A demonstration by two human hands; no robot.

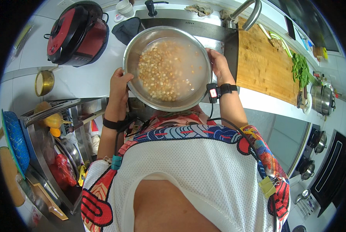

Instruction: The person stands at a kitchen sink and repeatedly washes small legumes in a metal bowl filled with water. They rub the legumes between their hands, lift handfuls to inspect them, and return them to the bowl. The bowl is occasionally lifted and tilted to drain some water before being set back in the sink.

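A wide stainless steel bowl [129, 58] is held up in front of me, partly over the sink [209, 31] and the counter edge. Pale yellow kernels or beans [159, 75] lie in cloudy water inside it, gathered toward the left. My left hand [119, 83] grips the rim at the left, thumb over the edge. On the opposite side my right hand [219, 63] is closed round the rim, its fingers partly hidden behind the bowl.
A red and black electric cooker [78, 36] stands on the counter at the left, near a dark cloth [126, 31]. Right of the sink lies a wooden cutting board [264, 63] with leafy greens [299, 69]. The faucet [252, 15] arches over the sink's far right. An open drawer [51, 110] sits lower left.
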